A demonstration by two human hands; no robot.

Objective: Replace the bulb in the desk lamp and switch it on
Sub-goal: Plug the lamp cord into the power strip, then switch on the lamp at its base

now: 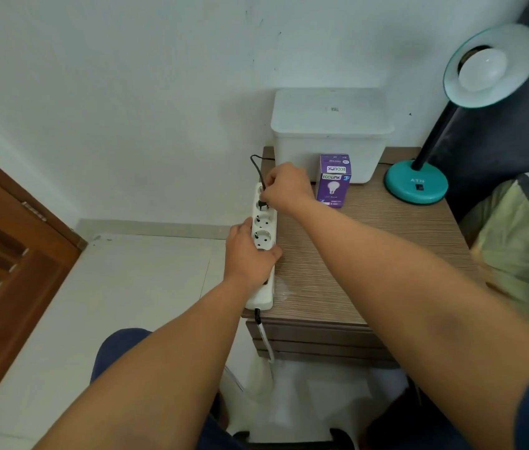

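- Left hand (252, 254) clamped over the white power strip (264, 241), along the left edge of the wooden nightstand (370, 254).
- Right hand (286, 188) pinched on the black plug (262, 203), at a socket near the strip's far end.
- Teal desk lamp (417, 185) at the far right corner, white bulb (482, 69) seated in the shade.
- Purple bulb box (334, 181) upright near the far edge, just in front of a white lidded bin (331, 131).

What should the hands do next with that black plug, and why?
Probably push the black plug straight down into the power strip. The right hand pinches it at a socket near the far end, seemingly not fully in, while the left hand steadies the strip. The lamp already holds a bulb, unlit.
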